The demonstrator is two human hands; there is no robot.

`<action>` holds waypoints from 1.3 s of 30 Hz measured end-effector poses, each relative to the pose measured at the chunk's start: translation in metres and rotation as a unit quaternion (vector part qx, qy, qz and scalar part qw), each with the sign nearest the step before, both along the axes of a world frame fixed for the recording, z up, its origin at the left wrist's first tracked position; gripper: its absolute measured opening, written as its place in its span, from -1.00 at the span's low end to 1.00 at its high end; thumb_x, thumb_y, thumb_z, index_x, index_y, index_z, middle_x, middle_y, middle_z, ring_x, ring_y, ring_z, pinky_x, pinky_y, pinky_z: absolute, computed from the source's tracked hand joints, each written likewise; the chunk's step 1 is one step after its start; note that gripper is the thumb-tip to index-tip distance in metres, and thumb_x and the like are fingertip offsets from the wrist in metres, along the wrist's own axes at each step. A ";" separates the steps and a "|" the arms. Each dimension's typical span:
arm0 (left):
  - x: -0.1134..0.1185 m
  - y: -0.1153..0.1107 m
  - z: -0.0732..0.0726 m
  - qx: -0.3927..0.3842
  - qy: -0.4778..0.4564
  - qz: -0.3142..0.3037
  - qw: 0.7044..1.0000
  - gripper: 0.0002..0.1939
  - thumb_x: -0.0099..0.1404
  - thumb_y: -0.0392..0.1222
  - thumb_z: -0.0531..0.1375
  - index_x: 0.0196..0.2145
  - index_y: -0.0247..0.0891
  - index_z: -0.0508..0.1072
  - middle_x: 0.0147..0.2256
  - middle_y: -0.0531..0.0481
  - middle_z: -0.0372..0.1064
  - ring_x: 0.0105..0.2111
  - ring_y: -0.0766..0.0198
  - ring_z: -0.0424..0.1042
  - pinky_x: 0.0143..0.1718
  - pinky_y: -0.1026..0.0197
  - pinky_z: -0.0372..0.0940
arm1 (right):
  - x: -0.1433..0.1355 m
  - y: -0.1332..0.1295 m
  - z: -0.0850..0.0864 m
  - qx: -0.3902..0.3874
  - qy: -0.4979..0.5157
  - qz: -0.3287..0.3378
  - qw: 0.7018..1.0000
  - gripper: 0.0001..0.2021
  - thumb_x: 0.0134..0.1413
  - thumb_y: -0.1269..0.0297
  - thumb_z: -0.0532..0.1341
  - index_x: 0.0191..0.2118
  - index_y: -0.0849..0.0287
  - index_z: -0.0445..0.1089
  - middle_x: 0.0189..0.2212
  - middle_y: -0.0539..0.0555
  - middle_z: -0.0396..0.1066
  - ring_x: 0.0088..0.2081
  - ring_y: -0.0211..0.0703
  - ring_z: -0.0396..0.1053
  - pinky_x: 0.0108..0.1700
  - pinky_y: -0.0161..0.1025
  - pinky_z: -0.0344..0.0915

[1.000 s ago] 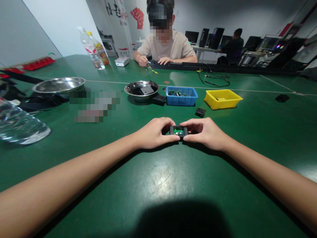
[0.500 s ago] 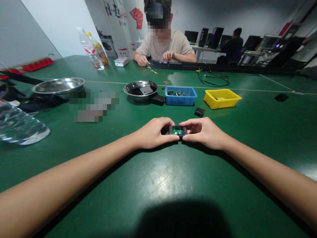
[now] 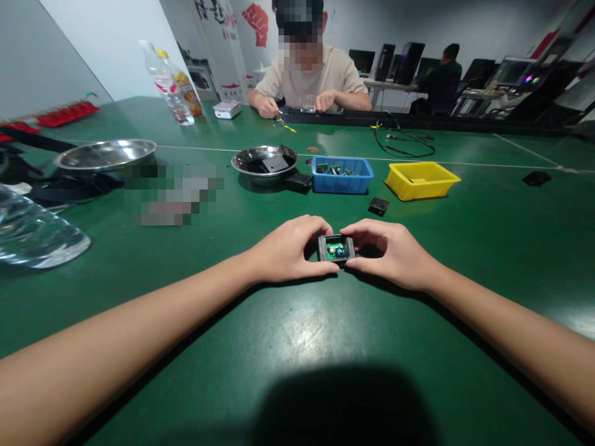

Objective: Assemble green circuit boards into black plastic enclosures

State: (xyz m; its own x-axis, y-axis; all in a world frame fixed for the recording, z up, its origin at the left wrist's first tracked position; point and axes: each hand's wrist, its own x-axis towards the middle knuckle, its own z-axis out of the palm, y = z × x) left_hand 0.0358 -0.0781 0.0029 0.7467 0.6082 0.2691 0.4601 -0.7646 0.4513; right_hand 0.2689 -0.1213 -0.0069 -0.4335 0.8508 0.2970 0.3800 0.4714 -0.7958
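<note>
Pinching case (image 3: pixel 351 246) w/ PCB (image 3: pixel 335 249) inside betw. thumb & fingers of L hand (image 3: pixel 295 249) and R hand (image 3: pixel 397 255), at table (image 3: pixel 302 334) level, nearside of blue bin (image 3: pixel 343 184), prob. seating or checking PCB, so needing steady, even grip next.

small black rectangular open-topped case (image 3: pixel 351 247) is facing upward, its longer side running left to right | green circuit board (image 3: pixel 331 249) is lying inside, showing a shiny blue part (image 3: pixel 341 252) | case is sitting between left hand (image 3: pixel 295 251) and right hand (image 3: pixel 397 255); whether it is touching green tabletop (image 3: pixel 297 334): unclear
</note>
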 end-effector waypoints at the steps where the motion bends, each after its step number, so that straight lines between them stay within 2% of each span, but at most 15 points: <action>1: -0.001 -0.001 0.000 0.010 0.004 -0.008 1.000 -0.52 0.11 0.11 0.36 -0.15 -0.25 0.41 -0.22 -0.07 0.46 -0.23 0.14 0.43 -0.21 0.16 0.27 | 0.000 -0.002 0.001 0.038 -0.025 0.000 0.999 -0.60 -0.03 0.30 0.39 -0.01 0.17 0.46 -0.14 0.14 0.51 -0.19 -0.10 0.48 -0.10 -0.14 0.45; 5: -0.005 -0.005 -0.001 0.053 0.011 -0.046 0.997 -0.67 0.20 -0.04 0.29 -0.13 -0.24 0.42 -0.19 -0.09 0.47 -0.17 0.14 0.43 -0.13 0.15 0.27 | -0.001 -0.013 0.006 0.164 -0.075 0.005 0.984 -0.66 0.01 0.31 0.37 -0.04 0.14 0.47 -0.18 0.13 0.53 -0.19 -0.09 0.48 -0.12 -0.18 0.45; 10: -0.010 -0.009 -0.001 0.092 0.028 -0.072 0.993 -0.71 0.26 -0.09 0.24 -0.10 -0.26 0.42 -0.19 -0.14 0.47 -0.17 0.14 0.42 -0.12 0.15 0.26 | -0.003 -0.021 0.006 0.226 -0.086 0.013 0.970 -0.67 0.07 0.33 0.33 0.00 0.14 0.44 -0.16 0.15 0.54 -0.13 -0.08 0.50 -0.07 -0.20 0.45; 19: -0.009 -0.010 -0.002 0.058 0.023 -0.059 0.996 -0.68 0.29 -0.01 0.23 -0.09 -0.24 0.43 -0.20 -0.13 0.48 -0.15 0.13 0.43 -0.10 0.14 0.27 | -0.003 -0.023 0.004 0.210 -0.081 0.002 0.974 -0.63 0.06 0.34 0.33 0.03 0.07 0.43 -0.12 0.14 0.55 -0.10 -0.03 0.53 -0.02 -0.16 0.47; 29: -0.010 -0.014 -0.001 0.022 0.006 -0.053 0.998 -0.68 0.32 -0.02 0.24 -0.04 -0.22 0.42 -0.16 -0.08 0.49 -0.13 0.15 0.44 -0.08 0.17 0.26 | -0.004 -0.023 0.004 0.195 -0.086 -0.008 0.977 -0.62 0.06 0.35 0.34 0.04 0.02 0.45 -0.12 0.11 0.56 -0.11 -0.03 0.54 -0.04 -0.15 0.48; 36: -0.011 -0.015 0.000 0.032 -0.001 -0.053 0.998 -0.52 0.22 0.05 0.32 0.01 -0.23 0.39 -0.13 -0.09 0.49 -0.12 0.12 0.45 -0.09 0.15 0.29 | -0.003 -0.023 0.004 0.199 -0.099 -0.011 0.975 -0.62 0.08 0.31 0.33 0.05 0.01 0.44 -0.12 0.09 0.56 -0.10 -0.04 0.54 -0.05 -0.17 0.48; 39: -0.011 -0.016 0.001 0.037 -0.009 -0.051 0.998 -0.56 0.24 0.05 0.30 -0.03 -0.24 0.40 -0.14 -0.10 0.49 -0.13 0.12 0.45 -0.09 0.14 0.29 | -0.004 -0.023 0.004 0.209 -0.107 -0.010 0.972 -0.64 0.10 0.31 0.33 0.04 0.03 0.44 -0.13 0.10 0.57 -0.12 -0.05 0.55 -0.07 -0.19 0.49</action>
State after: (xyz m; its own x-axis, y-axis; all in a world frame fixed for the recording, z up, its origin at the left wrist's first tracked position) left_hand 0.0245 -0.0938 0.0044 0.7991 0.5068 0.3234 0.3703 -0.8387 0.3993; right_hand 0.2653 -0.1445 -0.0024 -0.5080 0.6840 0.5235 0.5284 0.7275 -0.4377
